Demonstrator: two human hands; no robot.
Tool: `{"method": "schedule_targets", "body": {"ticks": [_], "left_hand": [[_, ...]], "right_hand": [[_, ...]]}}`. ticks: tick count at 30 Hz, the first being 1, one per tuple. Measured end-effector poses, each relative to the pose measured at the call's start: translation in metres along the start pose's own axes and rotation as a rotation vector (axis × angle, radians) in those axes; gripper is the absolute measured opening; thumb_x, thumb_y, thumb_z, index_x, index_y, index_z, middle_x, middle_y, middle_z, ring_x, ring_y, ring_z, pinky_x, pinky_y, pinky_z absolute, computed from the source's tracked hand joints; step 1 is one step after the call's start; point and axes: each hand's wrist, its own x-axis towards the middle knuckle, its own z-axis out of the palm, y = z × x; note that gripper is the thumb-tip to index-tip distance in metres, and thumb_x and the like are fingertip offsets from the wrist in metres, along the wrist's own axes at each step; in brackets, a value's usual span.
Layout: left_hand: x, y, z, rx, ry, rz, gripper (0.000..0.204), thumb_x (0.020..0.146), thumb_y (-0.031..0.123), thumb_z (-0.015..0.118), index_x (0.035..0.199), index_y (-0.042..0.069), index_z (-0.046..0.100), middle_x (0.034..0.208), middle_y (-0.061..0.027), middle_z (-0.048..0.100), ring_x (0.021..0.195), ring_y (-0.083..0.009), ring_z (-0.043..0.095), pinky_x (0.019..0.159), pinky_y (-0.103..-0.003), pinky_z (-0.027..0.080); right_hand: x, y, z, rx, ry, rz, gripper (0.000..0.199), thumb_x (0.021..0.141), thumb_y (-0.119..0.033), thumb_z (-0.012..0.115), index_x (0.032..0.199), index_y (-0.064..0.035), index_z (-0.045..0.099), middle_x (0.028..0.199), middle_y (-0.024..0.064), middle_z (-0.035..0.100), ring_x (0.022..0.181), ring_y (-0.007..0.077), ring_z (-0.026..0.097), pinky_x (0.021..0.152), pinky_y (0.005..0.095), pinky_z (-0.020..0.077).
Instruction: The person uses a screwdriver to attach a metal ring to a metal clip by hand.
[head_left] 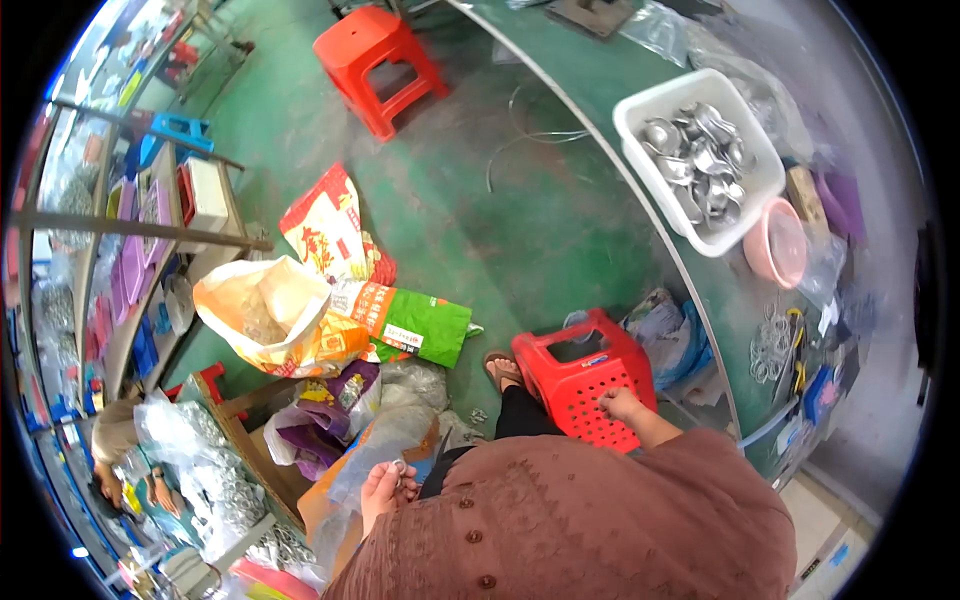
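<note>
Brown blouse (580, 520) seen lowest, small metal ring (400, 467) pinched by left hand (385, 492), right hand (622, 403) fingers curled on red stool (585, 385), sandal (500, 370) beside.

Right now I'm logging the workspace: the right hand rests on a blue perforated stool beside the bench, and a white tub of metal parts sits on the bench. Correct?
Not quite. In the head view the perforated stool under the right hand is red, not blue. The rest holds: it stands beside the bench, and the white tub of metal parts sits on the bench.
</note>
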Motion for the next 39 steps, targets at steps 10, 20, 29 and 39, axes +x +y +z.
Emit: {"method": "schedule_targets", "body": {"ticks": [10,20,29,39], "left_hand": [[0.013,0.072,0.144,0.201,-0.610,0.132,0.011,0.083,0.016,0.054,0.085,0.007,0.049,0.078,-0.0079,0.057,0.057,-0.0102,0.047,0.050,-0.020,0.037],[-0.012,0.092,0.295,0.338,-1.308,-0.218,0.015,0.087,0.021,0.045,0.081,0.007,0.049,0.083,-0.0092,0.052,0.065,-0.0128,0.047,0.055,-0.022,0.038],[0.015,0.107,0.374,0.777,-1.405,-0.210,0.005,0.082,0.011,0.051,0.084,0.008,0.047,0.071,-0.0053,0.054,0.058,-0.0125,0.050,0.051,-0.020,0.040],[0.074,0.109,0.406,0.881,-1.340,-0.365,0.018,0.081,0.011,0.049,0.096,0.003,0.051,0.079,-0.0103,0.058,0.066,-0.0182,0.057,0.055,-0.023,0.045]], "right_hand": [[-0.045,0.005,-0.026,0.264,0.185,-0.203,0.008,0.077,-0.012,0.053,0.073,-0.0051,0.055,0.062,0.0032,0.054,0.049,0.0109,0.050,0.043,0.0250,0.0408],[-0.161,-0.011,-0.058,0.567,0.536,-0.397,0.016,0.079,-0.014,0.054,0.090,-0.0031,0.055,0.072,0.0020,0.056,0.058,0.0093,0.052,0.053,0.0239,0.0420],[-0.199,0.044,-0.039,0.894,0.966,-0.166,0.014,0.075,-0.013,0.056,0.084,-0.0027,0.056,0.068,0.0037,0.055,0.056,0.0107,0.051,0.050,0.0243,0.0408],[-0.203,0.038,-0.106,0.418,1.300,0.050,0.018,0.071,-0.016,0.060,0.081,-0.0017,0.057,0.070,0.0112,0.059,0.065,0.0233,0.057,0.060,0.0324,0.0446]]}}
